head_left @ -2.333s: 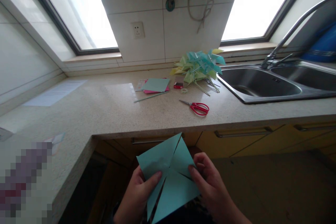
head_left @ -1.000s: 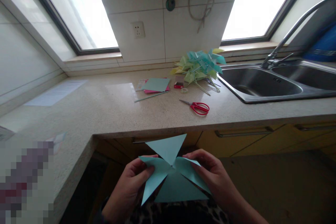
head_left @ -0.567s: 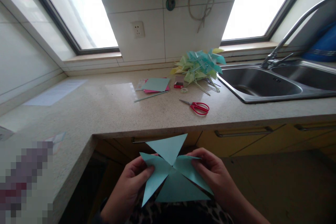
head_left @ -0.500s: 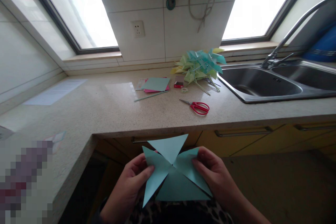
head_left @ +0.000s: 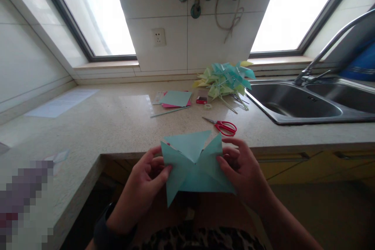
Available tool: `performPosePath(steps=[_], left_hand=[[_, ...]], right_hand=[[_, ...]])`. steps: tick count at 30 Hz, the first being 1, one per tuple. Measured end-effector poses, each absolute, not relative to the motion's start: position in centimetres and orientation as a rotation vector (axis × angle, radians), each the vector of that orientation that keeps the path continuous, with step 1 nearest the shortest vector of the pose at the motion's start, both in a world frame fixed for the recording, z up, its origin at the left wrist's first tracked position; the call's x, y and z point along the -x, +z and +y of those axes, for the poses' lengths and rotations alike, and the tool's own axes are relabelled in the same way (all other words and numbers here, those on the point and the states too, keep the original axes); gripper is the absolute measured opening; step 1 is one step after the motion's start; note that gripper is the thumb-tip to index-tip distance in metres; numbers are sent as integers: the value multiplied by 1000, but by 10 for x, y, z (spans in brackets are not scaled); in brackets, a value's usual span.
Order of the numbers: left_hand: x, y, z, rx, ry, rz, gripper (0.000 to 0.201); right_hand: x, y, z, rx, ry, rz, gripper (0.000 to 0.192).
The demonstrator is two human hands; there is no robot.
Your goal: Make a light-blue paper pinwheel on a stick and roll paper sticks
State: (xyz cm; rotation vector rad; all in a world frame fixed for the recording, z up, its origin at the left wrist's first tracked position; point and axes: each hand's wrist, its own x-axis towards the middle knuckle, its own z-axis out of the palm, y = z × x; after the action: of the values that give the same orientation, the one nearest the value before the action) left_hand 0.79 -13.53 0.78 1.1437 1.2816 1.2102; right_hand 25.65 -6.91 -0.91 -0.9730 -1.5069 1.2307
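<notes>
Between my two hands is a light blue-green square of paper [head_left: 191, 177], cut from the corners toward its middle so that it splits into triangular flaps. My left hand [head_left: 149, 175] pinches the left flap between thumb and fingers. On the other side, my right hand [head_left: 241, 168] grips the right flap the same way, thumb in front. The side flaps bend up toward me, while the far flap lies flatter. The paper is in the air at the counter's front edge. Just beyond it, red-handled scissors [head_left: 225, 127] rest on the counter, blades pointing left.
A pile of blue, green and yellow paper pinwheels [head_left: 227, 78] lies beside the steel sink [head_left: 281, 119]. Stacked coloured paper sheets [head_left: 175, 98], a thin stick [head_left: 170, 112], a small red box [head_left: 202, 97] and a tape roll [head_left: 208, 106] are on the counter [head_left: 123, 125]. A printed sheet [head_left: 63, 102] lies left.
Both hands have raised the paper toward the counter edge. Its side flaps now stand more steeply folded up, and the whole sheet is tilted. My view has shifted slightly.
</notes>
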Motion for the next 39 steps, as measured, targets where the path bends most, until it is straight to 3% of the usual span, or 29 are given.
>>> performPosePath(steps=[3, 10, 17, 28, 34, 39], left_hand=[[-6, 12, -114, -1196, 1225, 1305, 54], [-1, 0, -64, -1398, 1229, 1403, 50], [4, -12, -39, -1592, 1172, 1611, 52], [11, -7, -40, -1954, 989, 1881, 58], [14, -12, -53, -2125, 958, 1998, 79], [21, -11, -68, -2387, 882, 1836, 45]], right_hand=[[-251, -4, -44, 1019, 1090, -1585, 40], [-240, -7, 7, 1167, 702, -1818, 30], [-232, -15, 7, 1122, 399, -2058, 17], [-228, -18, -18, 1070, 280, -2372, 18], [-236, -19, -7, 1039, 246, -2471, 24], [-240, -19, 16, 1043, 189, -2513, 30]])
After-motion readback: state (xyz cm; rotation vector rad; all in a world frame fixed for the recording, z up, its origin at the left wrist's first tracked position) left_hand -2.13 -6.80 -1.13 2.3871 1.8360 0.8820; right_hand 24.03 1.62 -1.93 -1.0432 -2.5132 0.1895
